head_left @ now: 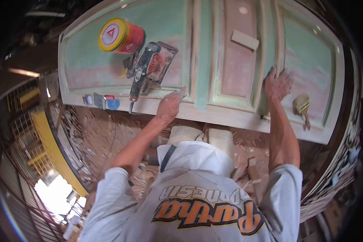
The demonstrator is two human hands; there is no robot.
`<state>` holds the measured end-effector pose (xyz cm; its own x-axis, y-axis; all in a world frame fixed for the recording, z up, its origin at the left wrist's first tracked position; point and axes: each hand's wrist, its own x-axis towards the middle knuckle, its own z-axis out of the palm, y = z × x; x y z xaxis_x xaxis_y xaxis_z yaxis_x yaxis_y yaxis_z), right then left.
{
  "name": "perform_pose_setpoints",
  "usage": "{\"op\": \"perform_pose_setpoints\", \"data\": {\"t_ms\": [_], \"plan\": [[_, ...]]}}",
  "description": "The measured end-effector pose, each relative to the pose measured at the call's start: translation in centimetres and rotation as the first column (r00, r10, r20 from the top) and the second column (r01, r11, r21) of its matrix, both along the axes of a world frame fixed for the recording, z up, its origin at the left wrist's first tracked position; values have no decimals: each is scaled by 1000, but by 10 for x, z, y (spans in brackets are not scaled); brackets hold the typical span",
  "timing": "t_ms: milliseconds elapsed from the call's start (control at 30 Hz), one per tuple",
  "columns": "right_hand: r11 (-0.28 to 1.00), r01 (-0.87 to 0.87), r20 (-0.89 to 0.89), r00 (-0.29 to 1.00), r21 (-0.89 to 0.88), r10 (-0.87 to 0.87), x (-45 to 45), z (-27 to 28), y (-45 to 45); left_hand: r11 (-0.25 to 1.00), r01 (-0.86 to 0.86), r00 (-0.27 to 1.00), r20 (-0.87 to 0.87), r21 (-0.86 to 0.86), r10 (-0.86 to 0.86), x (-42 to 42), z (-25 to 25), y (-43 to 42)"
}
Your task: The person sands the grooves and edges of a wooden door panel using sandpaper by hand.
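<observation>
A wooden door panel, patched in green and pinkish filler, lies in front of me. My left hand is closed at its lower rail, index finger along the moulding. A small dark edge shows by the fingertips, but what it is I cannot make out. My right hand rests flat on the right-hand moulding with fingers spread, holding nothing. Left of my left hand lies a red and black power sander. A paintbrush lies below and right of my right hand. Above and between the hands sits a pale rectangular block.
A red can with a yellow rim is on the left panel, touching or close behind the sander. Small scraper-like pieces, one blue, lie on the lower left edge. Shavings and wood scraps cover the floor. A yellow beam stands at left.
</observation>
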<state>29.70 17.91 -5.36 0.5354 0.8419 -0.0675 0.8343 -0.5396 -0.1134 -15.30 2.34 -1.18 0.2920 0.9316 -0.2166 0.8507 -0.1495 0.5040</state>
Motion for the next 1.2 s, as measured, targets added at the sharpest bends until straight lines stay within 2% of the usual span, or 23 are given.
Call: {"op": "perform_pose_setpoints", "data": {"t_ms": [67,200,267,300,367,400,467,500,567,700,767,900,967,1100,1167,1200], "plan": [[999,52,6,999,-3,-52,-2,-1,-1,1000,-23,998,57,10,23,-7,-7,-4],[1000,30,-8,1000,-1,-30,-4,0,-2,993,-45,997,75,110,37,20,-13,-9],[998,60,-21,998,-23,-60,-6,3,0,992,-124,992,-6,19,124,32,-8,-12],[999,35,-17,999,-13,-36,-6,4,-1,989,-148,989,-1,29,148,28,-5,-9],[997,58,-24,998,-52,-60,-7,6,-1,999,-37,999,26,-9,37,14,2,-7],[999,16,-18,1000,-43,-16,-5,4,-1,997,-80,996,34,-1,80,7,2,-5],[998,43,-19,999,-36,-44,-4,0,-2,996,70,994,-82,59,-65,-7,3,1],[999,19,-19,1000,-28,-19,-4,0,-1,997,46,996,-82,67,-40,-4,7,1],[998,40,-17,999,-47,-41,-4,-1,-2,999,-28,1000,10,-21,29,9,14,1],[999,45,11,999,-25,-45,-1,-11,0,997,-81,996,24,20,80,27,3,-6],[998,61,10,998,-30,-61,-2,-10,-2,998,47,999,-22,49,-46,11,-2,-8],[997,63,9,998,-50,-62,-2,-9,0,996,81,994,-72,-21,-82,0,9,7],[997,66,16,998,-52,-65,-3,-10,-2,996,-5,1000,-11,90,6,18,-2,-3],[997,65,24,998,-47,-64,-3,-6,-3,971,-76,996,63,228,63,19,2,-5],[997,62,-1,998,-46,-62,-5,-2,-2,1000,22,999,-43,-15,-23,-3,12,1],[997,64,-4,998,-43,-64,-6,-2,0,1000,24,999,-46,-12,-24,-16,8,2]]}}
